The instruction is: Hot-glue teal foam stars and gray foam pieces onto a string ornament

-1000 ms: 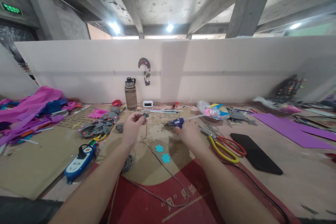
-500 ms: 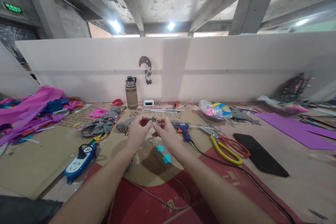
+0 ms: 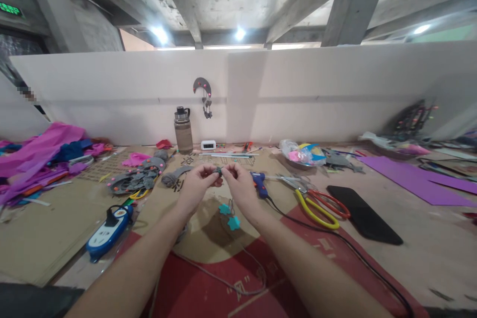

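My left hand (image 3: pixel 196 186) and my right hand (image 3: pixel 240 186) meet over the cardboard, fingertips pinched together. Between them is a small dark grey piece (image 3: pixel 219 171), perhaps felt; the fingers cover most of it, so its shape is unclear. Below the hands lie two teal star-shaped pieces (image 3: pixel 224 208) beside a thin grey cord (image 3: pixel 257 292) that loops over the red printed part of the cardboard (image 3: pixel 208 283). Just right of my right hand rests a blue glue gun (image 3: pixel 260 186). A rolled grey strip (image 3: pixel 171 179) is near my left hand.
Scissors with yellow handles (image 3: pixel 315 212) and a red-handled pair (image 3: pixel 330 202) lie right, beside a black phone-like slab (image 3: pixel 363 216). Left are a power strip (image 3: pixel 108 233) and grey felt pieces (image 3: pixel 137 179). A bottle (image 3: pixel 182 131) stands behind; a moon ornament (image 3: pixel 202 87) hangs on the partition.
The whole view has shifted slightly, moving the table things left. The fingertips have turned a little around the small grey piece, which both hands still pinch.
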### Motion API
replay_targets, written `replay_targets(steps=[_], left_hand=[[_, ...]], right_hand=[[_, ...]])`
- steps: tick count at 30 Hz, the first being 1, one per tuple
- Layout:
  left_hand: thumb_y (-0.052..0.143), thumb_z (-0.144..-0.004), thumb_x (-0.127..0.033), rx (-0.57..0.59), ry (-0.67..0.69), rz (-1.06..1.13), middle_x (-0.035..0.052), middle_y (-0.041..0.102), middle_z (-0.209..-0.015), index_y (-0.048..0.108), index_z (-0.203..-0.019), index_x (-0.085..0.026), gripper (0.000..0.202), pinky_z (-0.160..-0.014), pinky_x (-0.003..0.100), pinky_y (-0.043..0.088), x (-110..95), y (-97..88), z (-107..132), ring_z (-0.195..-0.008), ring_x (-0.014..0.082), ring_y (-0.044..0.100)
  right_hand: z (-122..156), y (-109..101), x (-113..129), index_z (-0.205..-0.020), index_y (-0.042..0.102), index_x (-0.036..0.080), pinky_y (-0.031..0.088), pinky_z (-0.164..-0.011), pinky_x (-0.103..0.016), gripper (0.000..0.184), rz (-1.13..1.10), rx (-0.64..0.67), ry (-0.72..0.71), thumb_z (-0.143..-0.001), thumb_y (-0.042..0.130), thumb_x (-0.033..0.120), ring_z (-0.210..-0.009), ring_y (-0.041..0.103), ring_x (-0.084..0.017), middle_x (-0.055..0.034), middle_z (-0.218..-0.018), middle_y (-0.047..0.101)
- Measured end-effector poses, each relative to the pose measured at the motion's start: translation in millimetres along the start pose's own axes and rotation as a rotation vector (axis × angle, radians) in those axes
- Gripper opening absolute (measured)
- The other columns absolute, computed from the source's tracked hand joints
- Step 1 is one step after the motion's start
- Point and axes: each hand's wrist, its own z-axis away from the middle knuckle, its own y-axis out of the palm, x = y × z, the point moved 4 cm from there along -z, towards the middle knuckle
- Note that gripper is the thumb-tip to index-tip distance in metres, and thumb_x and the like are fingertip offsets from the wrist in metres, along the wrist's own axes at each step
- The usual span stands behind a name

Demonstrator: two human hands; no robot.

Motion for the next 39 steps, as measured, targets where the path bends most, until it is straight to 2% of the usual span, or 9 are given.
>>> replay_targets(steps=[5, 10, 18, 22, 25, 27, 31, 39], left_hand=[[0.073, -0.062, -0.024, 0.054, -0.078, 0.133, 0.0002, 0.063, -0.069, 0.058, -0.081, -0.015, 0.025, -0.065, 0.029, 0.05, 1, 3.8, 1, -0.059, 0.0116, 0.061], [0.076, -0.06, -0.025, 0.082, -0.099, 0.158, 0.0028, 0.065, -0.073, 0.061, -0.081, -0.014, 0.029, -0.069, 0.031, 0.051, 1, 6.2, 1, -0.063, 0.0136, 0.063], [0.073, -0.063, -0.027, 0.09, -0.037, 0.104, 0.0043, 0.066, -0.076, 0.063, -0.084, -0.014, 0.027, -0.07, 0.032, 0.052, 0, 7.1, 2, -0.064, 0.0137, 0.062], [0.072, -0.064, -0.033, 0.022, -0.062, 0.04, 0.0045, 0.066, -0.069, 0.064, -0.079, -0.014, 0.026, -0.064, 0.032, 0.053, 4, 2.5, 0, -0.058, 0.0142, 0.062], [0.073, -0.062, -0.033, -0.031, -0.078, 0.046, 0.0056, 0.068, -0.071, 0.064, -0.078, -0.014, 0.027, -0.064, 0.032, 0.054, 5, -1.5, -1, -0.06, 0.0149, 0.063], [0.074, -0.062, -0.033, -0.034, -0.084, 0.059, 0.0059, 0.068, -0.073, 0.064, -0.078, -0.014, 0.027, -0.064, 0.032, 0.054, 5, -2.1, -1, -0.06, 0.0152, 0.064], [0.073, -0.063, -0.03, -0.007, -0.088, 0.076, 0.0062, 0.069, -0.073, 0.064, -0.079, -0.014, 0.025, -0.067, 0.033, 0.054, 5, -0.1, 0, -0.063, 0.0165, 0.065], [0.073, -0.063, -0.027, 0.057, -0.09, 0.1, 0.0078, 0.069, -0.073, 0.065, -0.078, -0.012, 0.022, -0.068, 0.034, 0.054, 2, 5.1, 3, -0.066, 0.0192, 0.066]], right_hand=[[2, -3, 5, -0.071, 0.05, 0.019, 0.037, -0.056, -0.023, 0.018, 0.05, -0.009, -0.021, -0.081, 0.046, 0.034, -0.06, 0.048, -0.012, 0.0031, -0.065, 0.052], [3, -7, 9, -0.07, 0.05, 0.019, 0.037, -0.055, -0.023, 0.018, 0.088, -0.031, -0.027, -0.081, 0.045, 0.033, -0.058, 0.049, -0.012, 0.0029, -0.063, 0.053], [3, -9, 10, -0.071, 0.052, 0.019, 0.038, -0.06, -0.024, 0.019, 0.185, -0.029, -0.072, -0.082, 0.045, 0.033, -0.064, 0.051, -0.013, 0.001, -0.068, 0.056], [5, -9, 11, -0.073, 0.054, 0.019, 0.037, -0.061, -0.025, 0.021, 0.215, -0.011, -0.096, -0.082, 0.044, 0.035, -0.065, 0.049, -0.014, 0.0002, -0.069, 0.055], [6, -9, 11, -0.088, 0.056, 0.018, 0.037, -0.06, -0.026, 0.019, 0.229, -0.022, -0.097, -0.08, 0.047, 0.033, -0.063, 0.047, -0.014, 0.0013, -0.068, 0.052], [7, -9, 12, -0.092, 0.056, 0.018, 0.037, -0.061, -0.026, 0.019, 0.253, -0.034, -0.111, -0.078, 0.049, 0.03, -0.063, 0.047, -0.014, 0.0019, -0.067, 0.051], [7, -11, 15, -0.08, 0.057, 0.02, 0.037, -0.064, -0.027, 0.011, 0.283, -0.024, -0.15, -0.079, 0.049, 0.027, -0.066, 0.049, -0.015, -0.0002, -0.071, 0.055], [3, -14, 13, -0.076, 0.054, 0.019, 0.039, -0.066, -0.028, 0.015, 0.299, -0.033, -0.136, -0.084, 0.046, 0.03, -0.071, 0.053, -0.016, -0.0034, -0.076, 0.06]])
